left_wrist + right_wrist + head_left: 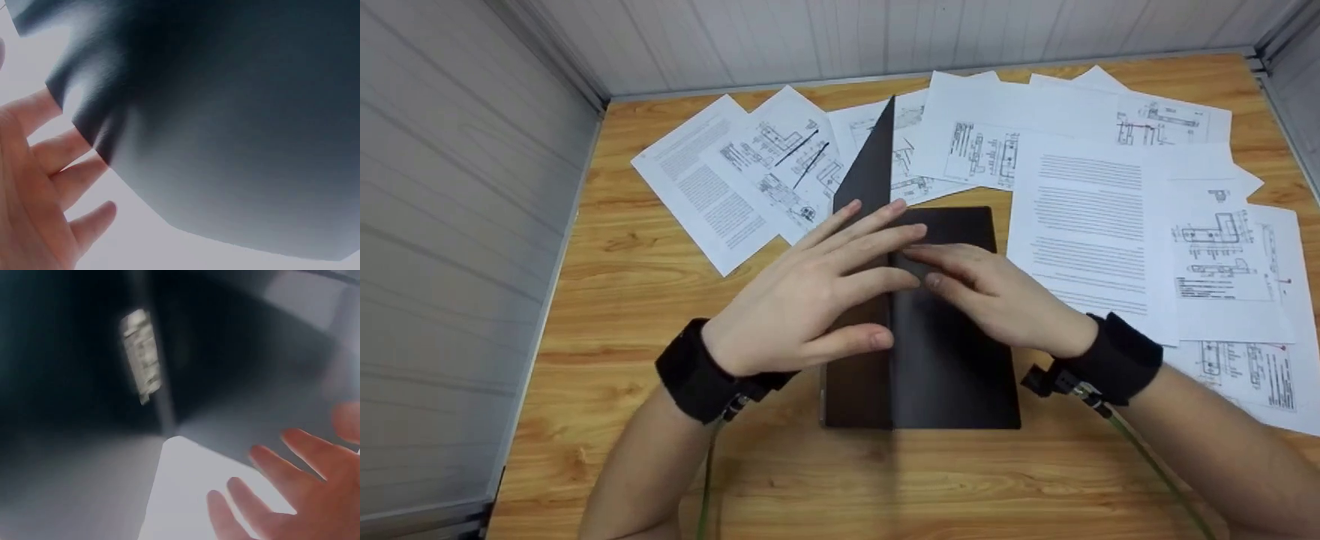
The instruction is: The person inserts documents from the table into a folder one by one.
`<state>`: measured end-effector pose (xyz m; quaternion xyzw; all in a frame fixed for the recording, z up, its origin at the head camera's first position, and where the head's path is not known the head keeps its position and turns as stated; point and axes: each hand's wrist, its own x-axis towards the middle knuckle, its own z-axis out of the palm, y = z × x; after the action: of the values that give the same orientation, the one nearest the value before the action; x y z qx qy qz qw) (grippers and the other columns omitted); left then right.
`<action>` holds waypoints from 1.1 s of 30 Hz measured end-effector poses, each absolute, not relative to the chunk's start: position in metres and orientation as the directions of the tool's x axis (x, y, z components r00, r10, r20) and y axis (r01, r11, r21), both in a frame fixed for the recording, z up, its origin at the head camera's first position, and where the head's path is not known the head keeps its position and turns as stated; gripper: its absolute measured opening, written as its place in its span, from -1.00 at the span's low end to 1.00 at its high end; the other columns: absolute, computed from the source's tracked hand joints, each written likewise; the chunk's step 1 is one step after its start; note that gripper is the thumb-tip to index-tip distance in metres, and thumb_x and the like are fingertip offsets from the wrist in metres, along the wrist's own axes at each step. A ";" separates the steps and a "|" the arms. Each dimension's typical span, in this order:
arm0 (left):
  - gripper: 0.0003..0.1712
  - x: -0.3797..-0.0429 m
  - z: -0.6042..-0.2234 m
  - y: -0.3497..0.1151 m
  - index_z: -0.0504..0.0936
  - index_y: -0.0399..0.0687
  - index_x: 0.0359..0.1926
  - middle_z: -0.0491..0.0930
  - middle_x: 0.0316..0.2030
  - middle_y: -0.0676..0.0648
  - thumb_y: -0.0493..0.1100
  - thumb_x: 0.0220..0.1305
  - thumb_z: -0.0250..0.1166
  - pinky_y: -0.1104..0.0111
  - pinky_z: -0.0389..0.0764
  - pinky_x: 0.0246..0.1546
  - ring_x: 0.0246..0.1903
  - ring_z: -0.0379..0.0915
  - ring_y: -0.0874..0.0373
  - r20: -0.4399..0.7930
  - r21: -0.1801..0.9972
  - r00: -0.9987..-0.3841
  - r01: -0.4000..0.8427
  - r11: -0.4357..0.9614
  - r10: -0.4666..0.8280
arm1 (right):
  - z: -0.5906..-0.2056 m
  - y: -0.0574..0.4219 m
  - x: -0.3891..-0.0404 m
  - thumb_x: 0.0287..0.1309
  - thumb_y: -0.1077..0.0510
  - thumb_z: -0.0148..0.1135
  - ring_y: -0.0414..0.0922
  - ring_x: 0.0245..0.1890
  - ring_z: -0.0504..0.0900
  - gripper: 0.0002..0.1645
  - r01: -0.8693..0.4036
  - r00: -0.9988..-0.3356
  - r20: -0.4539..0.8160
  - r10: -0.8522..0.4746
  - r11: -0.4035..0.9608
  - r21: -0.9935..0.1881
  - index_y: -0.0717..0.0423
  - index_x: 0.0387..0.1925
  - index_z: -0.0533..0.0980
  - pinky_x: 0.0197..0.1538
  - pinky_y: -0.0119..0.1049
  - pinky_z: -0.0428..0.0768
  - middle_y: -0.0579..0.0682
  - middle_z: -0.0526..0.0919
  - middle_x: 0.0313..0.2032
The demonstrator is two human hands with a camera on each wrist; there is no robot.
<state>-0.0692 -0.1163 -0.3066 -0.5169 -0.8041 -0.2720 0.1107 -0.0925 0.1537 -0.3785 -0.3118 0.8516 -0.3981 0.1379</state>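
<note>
A black folder (956, 375) lies partly unfolded at the middle of the table, its left cover (871, 161) standing up at a steep tilt. My left hand (814, 292) is at that cover, fingers spread and fairly straight; in the left wrist view its fingertips meet the edge of the black cover (236, 146). Above the folder's flat right panel hovers my right hand (1005, 296), its fingers extended and pointing left, holding nothing visible. Its view shows a pale, blurred clip-like fitting (142, 354) inside the folder near the fold. Whether the right fingertips touch the folder I cannot tell.
Printed sheets with text and drawings fan out behind the folder, including a text page (701, 184) at the left and another text page (1091, 232) overlapping several drawings at the right. The wooden table (615, 315) is bordered by pale panel walls (457, 225). Green cables run from both wristbands.
</note>
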 end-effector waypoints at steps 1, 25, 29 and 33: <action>-0.28 -0.068 -0.304 -0.122 0.63 -0.06 0.10 0.28 0.44 -0.12 0.35 0.50 -0.19 -0.04 -0.07 0.46 0.51 -0.06 -0.02 0.461 0.333 -0.457 0.884 0.329 0.761 | -0.382 0.154 -0.093 0.53 -0.16 -0.14 -0.09 0.46 0.16 -0.44 -0.436 -0.758 -0.026 -0.652 0.536 -0.723 -0.24 0.47 0.27 0.40 0.05 0.21 -0.14 0.29 0.44; -0.19 -0.015 -0.337 -0.308 0.35 -0.18 0.43 -0.18 0.57 -0.18 -0.50 0.14 0.34 0.51 0.01 0.36 0.53 -0.34 -0.16 0.133 0.756 -0.888 0.378 0.534 0.441 | -0.410 0.181 -0.099 0.43 -0.34 -0.12 0.31 0.46 0.06 -0.13 -0.197 -0.823 -0.382 -0.421 0.841 -0.504 0.02 0.56 0.05 0.37 0.24 0.17 0.34 -0.08 0.52; -0.15 -0.017 -0.376 -0.335 0.28 0.09 0.49 -0.22 0.59 0.00 -0.39 0.23 0.36 0.55 0.06 0.30 0.55 -0.36 0.00 -0.043 0.725 -0.915 0.248 0.643 0.402 | -0.408 0.182 -0.103 0.43 -0.33 -0.09 0.34 0.45 0.07 -0.12 -0.161 -0.852 -0.359 -0.380 0.844 -0.511 0.03 0.56 0.05 0.36 0.26 0.17 0.38 -0.07 0.50; -0.11 -0.018 -0.411 -0.353 0.26 0.23 0.50 -0.27 0.58 0.12 -0.31 0.23 0.40 0.03 0.11 0.38 0.54 -0.34 0.03 -0.141 0.714 -0.918 0.165 0.680 0.371 | -0.407 0.185 -0.107 0.41 -0.34 -0.08 0.32 0.46 0.05 -0.08 -0.117 -0.869 -0.345 -0.354 0.825 -0.553 0.03 0.58 -0.01 0.38 0.26 0.13 0.36 -0.05 0.51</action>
<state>-0.0180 -0.3535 -0.4109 -0.1478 -0.9061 -0.3714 -0.1383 -0.1074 0.1851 -0.4070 -0.1268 0.9291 -0.2671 0.2221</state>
